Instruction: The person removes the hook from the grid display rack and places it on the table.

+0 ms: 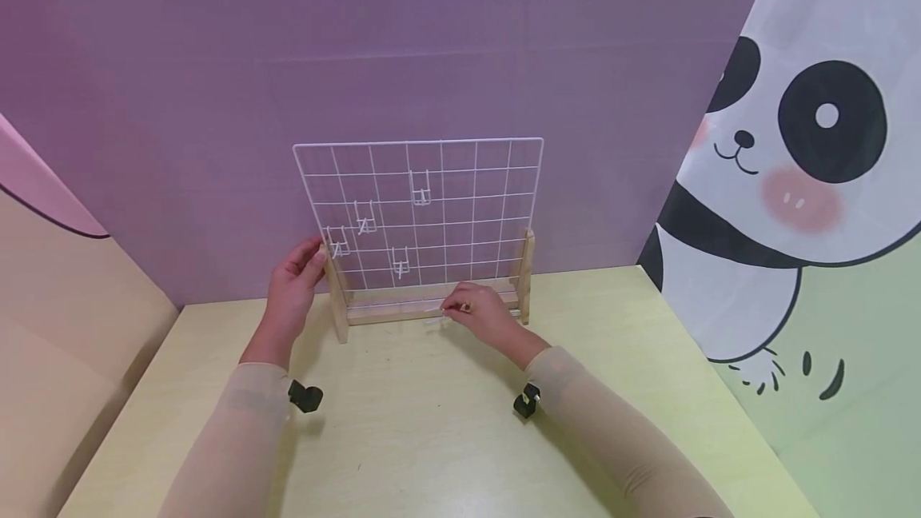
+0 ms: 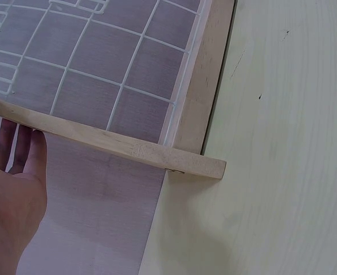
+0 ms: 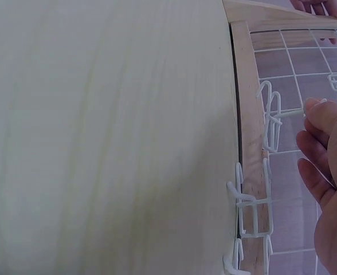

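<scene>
A white wire grid panel (image 1: 458, 210) stands in a wooden stand (image 1: 338, 302). My left hand (image 1: 293, 282) grips the top of the stand's left upright (image 2: 100, 136), with its fingers behind the wood and the thumb mostly out of the left wrist view. Low before the grid, my right hand (image 1: 482, 314) pinches a small white wire hook (image 3: 273, 117) between thumb and forefinger. That hook sticks out past the fingertips, over the bottom rail (image 3: 251, 74). Several white hooks hang on the grid's left half, among them an upper one (image 1: 420, 197) and a lower one (image 1: 400, 266).
More white hooks (image 3: 254, 200) lie along the bottom rail, beneath my right hand. The pale wooden table (image 1: 403, 422) runs back to a purple backdrop (image 1: 417, 38). A panda picture (image 1: 806, 182) covers the right wall.
</scene>
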`<control>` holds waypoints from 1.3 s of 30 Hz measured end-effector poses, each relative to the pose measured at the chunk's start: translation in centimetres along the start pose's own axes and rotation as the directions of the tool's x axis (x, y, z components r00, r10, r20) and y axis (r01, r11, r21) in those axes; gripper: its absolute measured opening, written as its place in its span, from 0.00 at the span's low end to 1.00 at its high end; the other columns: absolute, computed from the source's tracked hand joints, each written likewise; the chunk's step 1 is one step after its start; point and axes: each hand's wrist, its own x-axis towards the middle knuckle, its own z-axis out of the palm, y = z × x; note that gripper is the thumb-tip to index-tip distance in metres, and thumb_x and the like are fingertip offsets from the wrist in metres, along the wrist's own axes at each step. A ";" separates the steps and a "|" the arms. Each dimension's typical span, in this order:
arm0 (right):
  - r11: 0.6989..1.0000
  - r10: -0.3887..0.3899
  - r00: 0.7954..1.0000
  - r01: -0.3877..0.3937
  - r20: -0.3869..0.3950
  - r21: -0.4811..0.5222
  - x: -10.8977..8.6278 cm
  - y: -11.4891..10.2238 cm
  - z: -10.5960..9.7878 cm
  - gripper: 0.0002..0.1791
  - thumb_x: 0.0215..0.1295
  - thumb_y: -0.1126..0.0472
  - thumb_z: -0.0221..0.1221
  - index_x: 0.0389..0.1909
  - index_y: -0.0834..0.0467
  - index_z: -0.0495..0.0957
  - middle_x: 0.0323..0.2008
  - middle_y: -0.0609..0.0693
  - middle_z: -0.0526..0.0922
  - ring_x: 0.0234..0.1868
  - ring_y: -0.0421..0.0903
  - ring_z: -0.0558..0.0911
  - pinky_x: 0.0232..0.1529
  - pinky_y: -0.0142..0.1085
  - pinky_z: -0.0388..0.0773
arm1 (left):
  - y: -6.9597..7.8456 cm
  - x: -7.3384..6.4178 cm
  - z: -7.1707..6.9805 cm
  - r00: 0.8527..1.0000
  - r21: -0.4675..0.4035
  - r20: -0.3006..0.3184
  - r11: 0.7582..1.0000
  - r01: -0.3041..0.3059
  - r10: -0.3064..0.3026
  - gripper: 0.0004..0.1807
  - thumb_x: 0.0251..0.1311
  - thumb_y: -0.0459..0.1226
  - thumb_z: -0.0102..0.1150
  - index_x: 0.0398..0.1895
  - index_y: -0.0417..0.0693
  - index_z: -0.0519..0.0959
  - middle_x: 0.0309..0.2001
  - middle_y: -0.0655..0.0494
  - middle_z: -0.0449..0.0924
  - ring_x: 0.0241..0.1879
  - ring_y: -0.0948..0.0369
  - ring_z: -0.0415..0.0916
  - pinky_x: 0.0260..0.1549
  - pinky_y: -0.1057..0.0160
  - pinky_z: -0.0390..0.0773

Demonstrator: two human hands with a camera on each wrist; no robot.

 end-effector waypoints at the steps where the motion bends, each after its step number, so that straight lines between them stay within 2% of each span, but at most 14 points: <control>1: 1.000 0.003 1.000 -0.003 0.003 -0.002 0.0 0.0 0.0 0.03 0.73 0.67 0.72 0.43 0.59 0.92 0.39 0.47 0.88 0.40 0.40 0.85 0.43 0.29 0.86 | 0.0 0.0 0.0 1.000 -0.002 0.001 1.000 0.000 0.000 0.28 0.87 0.40 0.53 0.83 0.39 0.69 0.76 0.46 0.73 0.73 0.60 0.72 0.76 0.59 0.71; 9: 1.000 0.000 1.000 0.000 0.028 -0.008 0.1 0.2 0.2 0.02 0.73 0.67 0.73 0.43 0.59 0.92 0.39 0.47 0.88 0.39 0.40 0.85 0.44 0.30 0.86 | 0.0 0.1 0.0 1.000 -0.001 -0.007 1.000 0.009 -0.009 0.28 0.87 0.40 0.54 0.83 0.40 0.69 0.77 0.44 0.72 0.73 0.61 0.72 0.76 0.59 0.72; 17: 0.999 -0.005 0.998 0.007 0.058 -0.043 0.0 0.6 0.4 0.02 0.72 0.66 0.73 0.42 0.57 0.92 0.40 0.45 0.88 0.39 0.39 0.84 0.44 0.29 0.85 | 0.0 0.1 0.0 1.000 -0.003 -0.013 1.000 0.011 -0.011 0.28 0.87 0.40 0.53 0.83 0.40 0.70 0.76 0.47 0.74 0.73 0.60 0.72 0.77 0.58 0.71; 26: 0.999 -0.016 0.996 0.020 0.085 -0.049 0.0 0.7 0.2 0.02 0.73 0.66 0.73 0.42 0.57 0.92 0.40 0.46 0.88 0.40 0.41 0.85 0.45 0.31 0.85 | 0.1 0.0 0.0 1.000 0.016 -0.004 1.000 0.008 -0.008 0.28 0.88 0.40 0.52 0.83 0.39 0.68 0.77 0.43 0.72 0.72 0.62 0.72 0.77 0.58 0.71; 33: 1.000 0.018 0.991 -0.016 0.133 -0.012 0.0 0.3 -0.1 0.03 0.73 0.68 0.72 0.43 0.59 0.92 0.41 0.49 0.90 0.42 0.42 0.86 0.48 0.31 0.86 | 0.2 -0.1 0.1 1.000 0.025 -0.006 1.000 0.004 -0.004 0.28 0.88 0.43 0.53 0.83 0.42 0.70 0.77 0.47 0.73 0.74 0.60 0.72 0.76 0.60 0.72; 39: 0.999 0.045 0.984 -0.046 0.173 0.004 -0.1 0.4 0.0 0.04 0.71 0.70 0.73 0.41 0.58 0.93 0.41 0.49 0.90 0.42 0.42 0.86 0.47 0.29 0.86 | 0.1 0.0 0.0 1.000 0.036 0.000 0.999 -0.004 0.004 0.28 0.88 0.43 0.53 0.83 0.43 0.70 0.79 0.45 0.71 0.76 0.58 0.71 0.76 0.60 0.71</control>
